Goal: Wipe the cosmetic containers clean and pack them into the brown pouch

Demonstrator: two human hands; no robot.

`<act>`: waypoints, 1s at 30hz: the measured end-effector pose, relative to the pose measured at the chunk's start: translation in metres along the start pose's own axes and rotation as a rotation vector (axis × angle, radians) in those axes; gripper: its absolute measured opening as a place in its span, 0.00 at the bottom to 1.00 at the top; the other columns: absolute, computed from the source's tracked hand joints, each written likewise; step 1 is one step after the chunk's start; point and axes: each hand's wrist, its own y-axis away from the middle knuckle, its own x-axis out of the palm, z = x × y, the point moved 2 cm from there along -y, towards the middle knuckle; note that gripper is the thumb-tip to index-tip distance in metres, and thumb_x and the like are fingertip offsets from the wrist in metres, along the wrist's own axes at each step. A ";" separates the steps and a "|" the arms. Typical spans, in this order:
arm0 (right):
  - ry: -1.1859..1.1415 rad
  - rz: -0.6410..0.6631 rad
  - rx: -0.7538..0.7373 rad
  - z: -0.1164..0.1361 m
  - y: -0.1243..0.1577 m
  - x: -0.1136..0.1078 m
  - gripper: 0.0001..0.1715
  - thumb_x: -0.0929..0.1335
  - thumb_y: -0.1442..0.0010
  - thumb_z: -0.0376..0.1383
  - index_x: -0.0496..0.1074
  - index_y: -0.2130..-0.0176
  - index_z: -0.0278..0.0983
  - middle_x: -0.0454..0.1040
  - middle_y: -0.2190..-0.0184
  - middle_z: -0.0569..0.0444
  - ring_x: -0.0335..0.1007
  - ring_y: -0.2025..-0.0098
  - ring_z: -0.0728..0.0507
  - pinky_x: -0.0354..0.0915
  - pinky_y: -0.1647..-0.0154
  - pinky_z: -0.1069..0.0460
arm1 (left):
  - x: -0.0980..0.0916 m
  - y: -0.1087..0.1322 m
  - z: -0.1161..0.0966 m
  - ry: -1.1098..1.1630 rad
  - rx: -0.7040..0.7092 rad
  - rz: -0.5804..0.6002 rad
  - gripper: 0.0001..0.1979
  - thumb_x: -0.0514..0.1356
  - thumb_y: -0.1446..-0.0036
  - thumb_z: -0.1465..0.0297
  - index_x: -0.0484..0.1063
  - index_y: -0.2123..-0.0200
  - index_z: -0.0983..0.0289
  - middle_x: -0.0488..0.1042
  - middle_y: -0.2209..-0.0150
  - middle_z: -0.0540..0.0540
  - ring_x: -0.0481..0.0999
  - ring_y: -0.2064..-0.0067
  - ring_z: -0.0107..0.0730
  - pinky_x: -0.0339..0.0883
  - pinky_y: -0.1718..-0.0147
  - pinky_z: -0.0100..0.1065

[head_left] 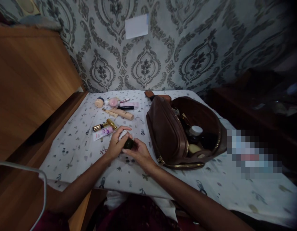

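Both hands meet over the near middle of the table around a small dark green jar (129,143) with a white lid. My left hand (114,144) wraps its fingers over the white lid side. From the other side, my right hand (141,152) grips the jar's dark body with thumb and fingers. Just beyond my left hand lie a white and purple tube (103,132) and gold-and-black lipsticks (99,127). To the right of my hands stands a brown toiletry bag (164,128), unzipped, with a white-lidded jar (195,130) and other items inside.
Toward the back left, a beige tube (123,114), a black stick (127,107), a pink round item (113,102) and a beige jar (99,102) lie on the patterned tablecloth (73,144). A wooden cabinet (33,70) borders the left. A blurred-out item (251,155) lies right.
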 end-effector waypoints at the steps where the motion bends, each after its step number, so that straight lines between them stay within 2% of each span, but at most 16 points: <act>1: 0.023 -0.006 -0.017 -0.001 0.000 0.000 0.29 0.81 0.66 0.36 0.65 0.68 0.38 0.72 0.68 0.60 0.70 0.62 0.47 0.67 0.60 0.53 | 0.001 0.000 0.000 0.009 -0.002 -0.006 0.13 0.58 0.39 0.61 0.71 0.57 0.62 0.74 0.69 0.50 0.74 0.66 0.31 0.68 0.64 0.31; 5: -0.004 -0.033 -0.056 -0.003 -0.001 -0.001 0.35 0.81 0.65 0.35 0.62 0.62 0.41 0.72 0.69 0.61 0.71 0.64 0.47 0.68 0.62 0.53 | 0.000 -0.002 -0.002 0.095 -0.049 -0.076 0.17 0.58 0.39 0.55 0.71 0.58 0.62 0.73 0.73 0.49 0.73 0.71 0.29 0.67 0.70 0.28; 8: -0.132 -0.006 0.024 -0.003 0.000 0.000 0.41 0.81 0.63 0.36 0.61 0.54 0.43 0.76 0.65 0.59 0.74 0.65 0.47 0.69 0.63 0.53 | -0.003 -0.001 -0.002 0.135 -0.082 -0.116 0.22 0.53 0.38 0.49 0.72 0.57 0.62 0.74 0.73 0.50 0.70 0.75 0.27 0.65 0.76 0.27; 11: -0.276 0.017 0.122 0.001 0.001 0.000 0.35 0.80 0.59 0.41 0.63 0.57 0.41 0.77 0.66 0.59 0.75 0.68 0.48 0.69 0.66 0.54 | -0.003 0.002 -0.002 0.103 -0.059 -0.021 0.27 0.48 0.36 0.47 0.72 0.52 0.62 0.78 0.65 0.55 0.71 0.75 0.28 0.63 0.79 0.29; 13: -0.355 0.044 0.182 0.004 0.002 -0.001 0.28 0.79 0.55 0.45 0.67 0.60 0.39 0.78 0.68 0.58 0.75 0.69 0.48 0.68 0.67 0.55 | -0.003 0.004 -0.005 0.002 0.072 0.064 0.27 0.47 0.35 0.48 0.72 0.50 0.62 0.78 0.57 0.58 0.75 0.65 0.34 0.69 0.69 0.32; 15: -0.415 0.078 0.238 0.007 0.003 -0.003 0.24 0.78 0.52 0.47 0.69 0.62 0.38 0.78 0.70 0.58 0.76 0.69 0.48 0.68 0.67 0.55 | -0.001 0.005 -0.008 -0.125 0.238 0.115 0.25 0.49 0.34 0.51 0.72 0.48 0.63 0.76 0.54 0.60 0.75 0.54 0.39 0.68 0.56 0.38; 16: -0.434 0.090 0.258 0.008 0.003 -0.004 0.23 0.78 0.51 0.47 0.70 0.62 0.38 0.78 0.70 0.58 0.76 0.69 0.48 0.68 0.67 0.55 | 0.000 0.006 -0.009 -0.176 0.300 0.126 0.24 0.50 0.34 0.53 0.71 0.47 0.63 0.76 0.54 0.60 0.74 0.52 0.41 0.66 0.52 0.39; 18: -0.446 0.099 0.276 0.008 0.004 -0.006 0.23 0.78 0.52 0.46 0.72 0.62 0.39 0.79 0.71 0.58 0.76 0.69 0.48 0.68 0.67 0.55 | 0.001 0.006 -0.011 -0.236 0.341 0.125 0.22 0.49 0.33 0.56 0.72 0.49 0.64 0.75 0.56 0.59 0.74 0.54 0.40 0.65 0.52 0.39; 22: -0.387 0.126 0.261 0.009 0.005 -0.006 0.25 0.80 0.57 0.46 0.73 0.63 0.38 0.79 0.70 0.58 0.76 0.70 0.48 0.67 0.69 0.56 | 0.000 0.005 -0.008 -0.215 0.208 0.068 0.20 0.48 0.33 0.56 0.73 0.60 0.63 0.74 0.63 0.56 0.73 0.60 0.36 0.66 0.57 0.36; 26: -0.302 0.164 0.264 0.009 0.007 -0.003 0.24 0.80 0.57 0.46 0.74 0.64 0.36 0.79 0.70 0.57 0.76 0.73 0.49 0.64 0.74 0.57 | -0.005 0.003 -0.002 -0.109 0.026 0.027 0.20 0.50 0.35 0.53 0.72 0.61 0.62 0.73 0.68 0.52 0.72 0.67 0.32 0.66 0.65 0.31; 30: -0.255 0.182 0.234 0.011 0.008 0.000 0.22 0.80 0.56 0.43 0.76 0.64 0.35 0.78 0.70 0.57 0.74 0.72 0.50 0.67 0.70 0.56 | -0.010 0.000 0.001 0.031 -0.082 -0.021 0.21 0.52 0.37 0.51 0.73 0.62 0.62 0.71 0.72 0.50 0.70 0.71 0.29 0.65 0.72 0.28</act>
